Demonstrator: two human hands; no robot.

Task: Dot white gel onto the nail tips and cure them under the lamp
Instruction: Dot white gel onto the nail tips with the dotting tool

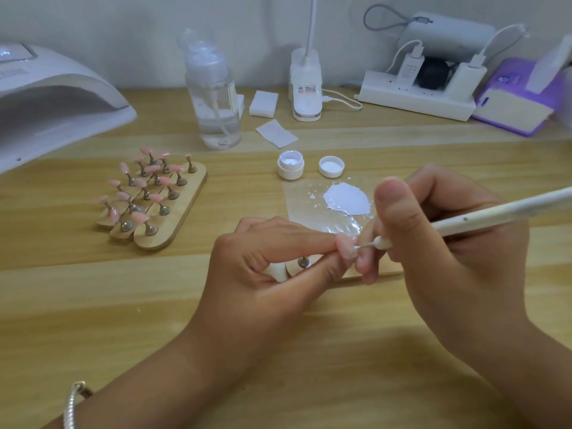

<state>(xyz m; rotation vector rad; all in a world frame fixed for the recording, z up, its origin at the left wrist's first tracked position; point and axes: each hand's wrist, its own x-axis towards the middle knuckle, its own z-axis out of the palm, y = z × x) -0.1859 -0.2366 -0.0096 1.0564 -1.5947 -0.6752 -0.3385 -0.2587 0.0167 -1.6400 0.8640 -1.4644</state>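
wooden desk (pixel 93 305) against a pale wall (pixel 123 41). at centre my left hand (pixel 263 267) pinches a pink nail tip (pixel 345 246) between thumb and forefinger. my right hand (pixel 433 243) grips the dotting tool (pixel 479 216) like a pen, its ball end touching the tip. just behind lies a white gel puddle (pixel 346 199) on clear film (pixel 303 209), then the open jar (pixel 290 168) and lid (pixel 331 166). a rack (pixel 182 212) of pink tips stands left, the lamp (pixel 46 103) far left. the held tip looks glossy, mostly hidden by fingers.
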